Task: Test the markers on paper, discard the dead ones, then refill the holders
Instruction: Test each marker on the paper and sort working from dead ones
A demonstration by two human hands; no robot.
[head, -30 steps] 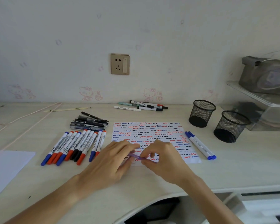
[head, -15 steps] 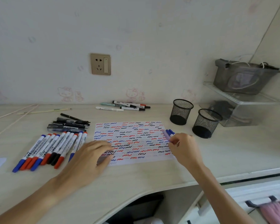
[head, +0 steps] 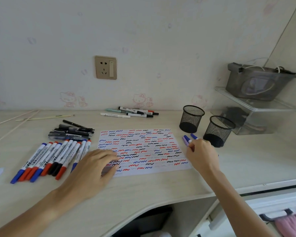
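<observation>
Landmark: the test sheet point(head: 143, 151), a white paper covered in red, blue and black squiggles, lies flat on my counter point(head: 161, 194).
My right hand point(head: 201, 155): just off the sheet's right edge, fingers curled round a purple-capped marker point(head: 185, 140), cap end pointing away from me toward the wall.
Blue-capped markers point(head: 193, 135): two lie on the counter right beside the one I hold, mostly hidden under my right hand.
My left hand point(head: 94, 170): fingers loosely bent and holding nothing, fingertips point(head: 115, 158) resting on the sheet's near-left corner.
Row of markers point(head: 53, 159): left of the sheet, side by side, with blue, red and black caps toward me.
Dark pens point(head: 72, 131): a loose pile left of the sheet's far corner, behind the row.
Set-aside markers point(head: 132, 112): a small cluster beyond the sheet's far edge, near the wall.
Mesh holders: two black cups right of the sheet; the far holder point(head: 191, 118) stands beyond the sheet's far-right corner, the near holder point(head: 218, 130) just past my right hand. I see no markers in either.
Wall socket point(head: 105, 67): on the wall above the sheet's far edge.
Clear shelf point(head: 256, 106): far right of the sheet, with a grey bin point(head: 260, 82) on top.
</observation>
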